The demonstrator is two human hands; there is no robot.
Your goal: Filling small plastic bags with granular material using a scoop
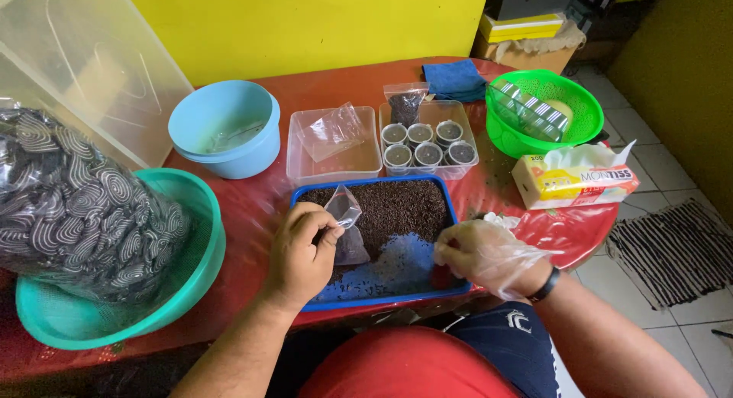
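Note:
A blue tray of dark granules sits on the red table in front of me. My left hand pinches a small clear plastic bag by its top, holding it open over the tray's left part; some dark granules lie in the bag's bottom. My right hand, in a thin clear plastic glove, rests in the tray's near right corner with its fingers curled around something red that is mostly hidden.
Behind the tray stand a clear box with empty bags and a clear box of small filled cups. A light blue bowl, a green basket, a tissue pack and a teal basket holding a patterned bag surround them.

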